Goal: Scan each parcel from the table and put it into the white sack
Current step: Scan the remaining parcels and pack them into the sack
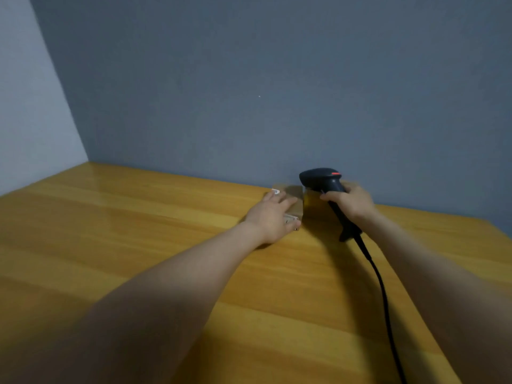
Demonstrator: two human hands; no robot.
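**A:** Largest item?
**B:** Wooden desk [138, 231], running back to the grey wall [249, 92].

**A:** The task's thing?
**B:** Small brown parcel [295, 193], sitting on the desk near the wall. The left hand [273, 217] is lying flat on it with fingers straight, its grip not closing.

**A:** Tool?
**B:** Black scanner [321, 180]. The right hand [350, 202] is wrapping its grip round the handle, head just beside the parcel. The cable [383, 295] is trailing across the desk.

**A:** Handling?
**B:** Probably tilting the label toward the scanner head and holding steady.

**A:** Room?
**B:** The wall is crowding behind and the cable is running on the right, so leftward and nearward is looking freest. The sack is not showing.
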